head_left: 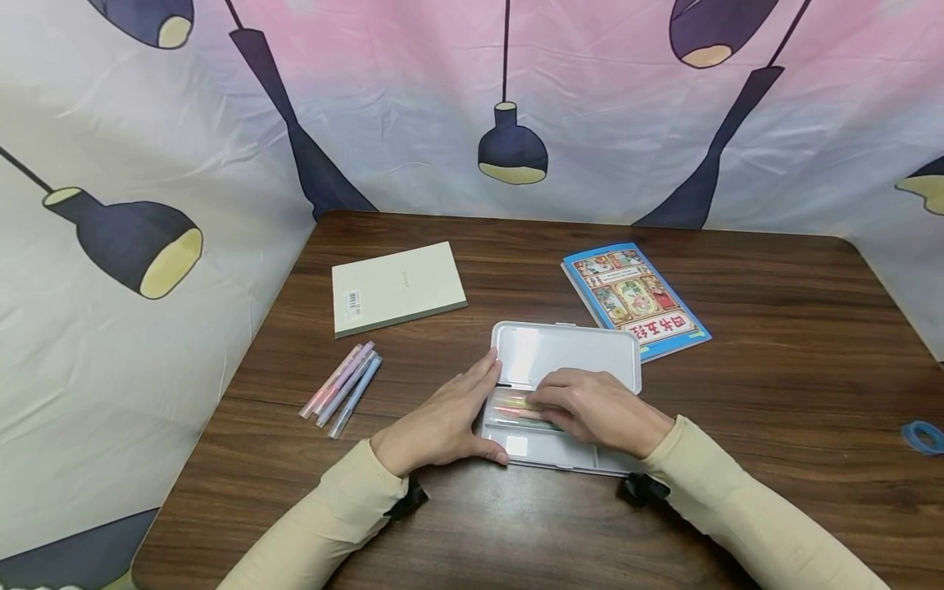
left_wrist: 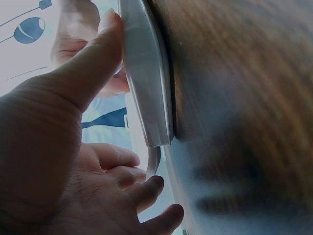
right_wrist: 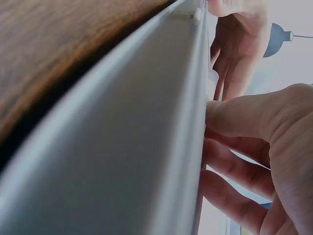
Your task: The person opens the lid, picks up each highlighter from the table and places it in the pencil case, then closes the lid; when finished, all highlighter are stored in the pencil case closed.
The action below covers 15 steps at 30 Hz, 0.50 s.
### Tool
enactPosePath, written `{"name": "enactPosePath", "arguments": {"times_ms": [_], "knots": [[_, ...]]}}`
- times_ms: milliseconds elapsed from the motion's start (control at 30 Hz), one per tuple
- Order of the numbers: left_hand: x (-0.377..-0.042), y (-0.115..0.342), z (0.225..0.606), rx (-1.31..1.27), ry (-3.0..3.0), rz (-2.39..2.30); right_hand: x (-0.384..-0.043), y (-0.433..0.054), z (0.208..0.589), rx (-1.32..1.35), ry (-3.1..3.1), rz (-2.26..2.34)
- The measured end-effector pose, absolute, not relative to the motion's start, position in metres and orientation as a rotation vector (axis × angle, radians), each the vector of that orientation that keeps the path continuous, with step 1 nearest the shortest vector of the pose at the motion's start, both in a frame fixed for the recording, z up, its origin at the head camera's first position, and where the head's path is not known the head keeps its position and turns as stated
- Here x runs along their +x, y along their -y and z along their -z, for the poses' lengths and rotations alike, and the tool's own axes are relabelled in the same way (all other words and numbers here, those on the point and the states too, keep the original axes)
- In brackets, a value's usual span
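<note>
A shallow white pencil case lies with its lid folded back. Inside its middle section are several slim pens with yellow, orange and green tones. My left hand braces the left side of the case, fingers extended by the hinge and thumb against the front edge. Over the pens, my right hand reaches in with bent fingers and seems to pinch one pen; its fingertips are partly hidden behind the case wall in the right wrist view.
Several pink, purple and blue pens lie loosely together at the left. Behind them is a pale green box-like book. A blue-edged booklet touches or sits under the lid's right corner. A blue tape roll is at the far right.
</note>
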<state>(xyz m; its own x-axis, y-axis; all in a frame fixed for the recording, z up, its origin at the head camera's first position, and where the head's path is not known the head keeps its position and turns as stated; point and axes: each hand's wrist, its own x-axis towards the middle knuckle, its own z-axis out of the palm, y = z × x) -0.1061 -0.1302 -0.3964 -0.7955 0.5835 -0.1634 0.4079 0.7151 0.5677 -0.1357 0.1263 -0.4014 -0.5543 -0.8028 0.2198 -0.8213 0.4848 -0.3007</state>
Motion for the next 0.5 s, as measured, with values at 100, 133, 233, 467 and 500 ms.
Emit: {"name": "enactPosePath", "arguments": {"times_ms": [100,133,233,467,500], "knots": [[-0.106,0.129,0.396,0.774,-2.59,-0.742,-0.135,-0.128,0.401,1.454,2.66,-0.571],[-0.106,0.129,0.395,0.773,-2.589,-0.741,-0.135,-0.129,0.4,1.451,2.658,-0.564],[-0.106,0.129,0.395,0.77,-2.587,-0.742,-0.134,-0.132,0.399,1.433,2.656,-0.557],[-0.106,0.13,0.396,0.765,-2.578,-0.754,-0.13,-0.147,0.399,1.404,2.62,-0.592],[-0.106,0.13,0.396,0.765,-2.578,-0.755,-0.129,-0.149,0.399,1.405,2.603,-0.595]]}}
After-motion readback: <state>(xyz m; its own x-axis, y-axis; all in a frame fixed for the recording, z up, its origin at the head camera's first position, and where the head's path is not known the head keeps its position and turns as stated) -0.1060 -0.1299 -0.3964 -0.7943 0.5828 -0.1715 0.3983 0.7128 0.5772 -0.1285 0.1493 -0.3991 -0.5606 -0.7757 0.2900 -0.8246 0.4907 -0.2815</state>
